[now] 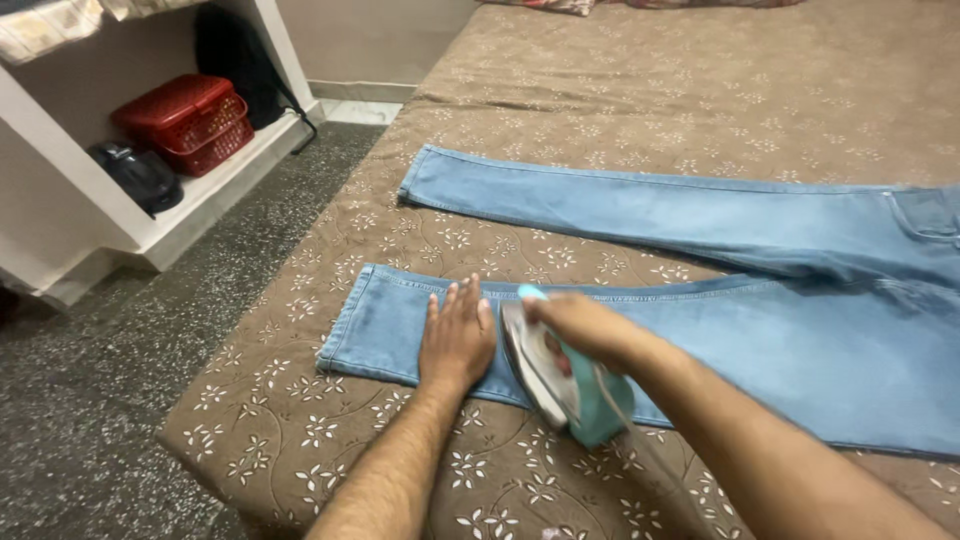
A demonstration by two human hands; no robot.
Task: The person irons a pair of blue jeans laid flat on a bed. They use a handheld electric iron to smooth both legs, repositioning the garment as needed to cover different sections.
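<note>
Light blue jeans (700, 215) lie spread flat on a brown flower-patterned bedspread (620, 90), legs pointing left. My left hand (457, 335) presses flat, fingers together, on the near leg close to its hem. My right hand (585, 325) grips the handle of a teal and white clothes iron (560, 385). The iron is tilted up on its side right beside my left hand, over the near leg's lower edge, with its metal soleplate facing left.
The bed's left edge drops to a speckled grey floor (110, 400). A white shelf unit (190, 205) at the far left holds a red plastic basket (185, 120), a black item (138, 175) and a dark bag (235, 55).
</note>
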